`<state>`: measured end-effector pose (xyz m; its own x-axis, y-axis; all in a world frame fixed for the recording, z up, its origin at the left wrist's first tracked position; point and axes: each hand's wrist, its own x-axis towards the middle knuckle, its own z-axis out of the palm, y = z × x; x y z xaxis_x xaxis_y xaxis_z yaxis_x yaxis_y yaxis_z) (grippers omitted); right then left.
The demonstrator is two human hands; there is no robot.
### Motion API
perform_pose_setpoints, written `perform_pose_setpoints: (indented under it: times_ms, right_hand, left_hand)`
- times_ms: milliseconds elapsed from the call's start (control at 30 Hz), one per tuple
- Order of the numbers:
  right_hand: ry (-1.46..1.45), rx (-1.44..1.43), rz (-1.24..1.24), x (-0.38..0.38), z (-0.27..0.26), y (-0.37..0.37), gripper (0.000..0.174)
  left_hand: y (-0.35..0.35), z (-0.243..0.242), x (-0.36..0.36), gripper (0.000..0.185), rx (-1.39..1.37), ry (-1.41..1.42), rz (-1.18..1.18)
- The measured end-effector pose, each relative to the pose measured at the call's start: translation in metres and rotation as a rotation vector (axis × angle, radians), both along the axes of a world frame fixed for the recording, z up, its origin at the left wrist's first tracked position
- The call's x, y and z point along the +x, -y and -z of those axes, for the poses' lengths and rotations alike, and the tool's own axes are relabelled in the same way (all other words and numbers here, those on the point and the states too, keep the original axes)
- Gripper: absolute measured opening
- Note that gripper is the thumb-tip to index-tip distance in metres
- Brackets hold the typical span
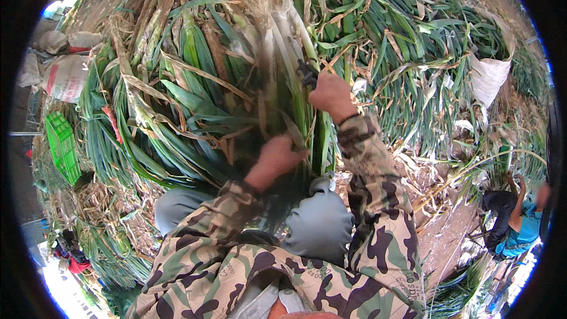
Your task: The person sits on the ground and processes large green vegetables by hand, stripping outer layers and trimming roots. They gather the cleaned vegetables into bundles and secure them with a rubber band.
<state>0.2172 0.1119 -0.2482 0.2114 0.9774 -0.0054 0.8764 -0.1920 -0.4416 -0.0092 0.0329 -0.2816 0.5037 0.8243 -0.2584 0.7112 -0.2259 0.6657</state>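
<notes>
Long green onions [283,48] with white shanks and roots lie lengthwise before me, roots pointing away. My right hand [332,95] is closed around a small dark tool [307,73] against the shanks; its exact kind is unclear. Nearer to my body, my left hand [279,157] is blurred by motion, over the green leaves of the same stalks. A dry leaf [293,129] shows at its fingers, but whether they grip it is not plain. More onions with withered outer leaves [190,79] are heaped to the left.
A large pile of onion leaves [398,53] spreads at right, with a white sack [489,77] at its edge. At left stand a green plastic crate [63,148] and a printed woven sack [66,77]. A person in a blue shirt [518,230] sits at far right.
</notes>
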Motion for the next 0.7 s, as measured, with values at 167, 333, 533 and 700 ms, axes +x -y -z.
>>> perform_pose_setpoints:
  times_ms: [167, 333, 533, 700]
  right_hand:
    - [-0.028, -0.044, 0.028, -0.005, -0.017, -0.042, 0.027]
    - [0.087, -0.173, -0.133, -0.017, -0.011, -0.004, 0.03]
    - [0.006, -0.246, 0.153, 0.025, -0.024, 0.048, 0.034]
    - [-0.064, -0.279, 0.192, -0.004, -0.028, 0.099, 0.037]
  left_hand:
    - [-0.011, -0.005, -0.039, 0.052, 0.05, -0.016, -0.378]
    - [0.003, 0.094, -0.05, 0.057, -0.176, 0.184, -0.385]
    - [-0.004, 0.054, -0.031, 0.058, -0.383, 0.397, -0.254]
    - [-0.01, -0.011, 0.001, 0.057, -0.458, 0.618, -0.279]
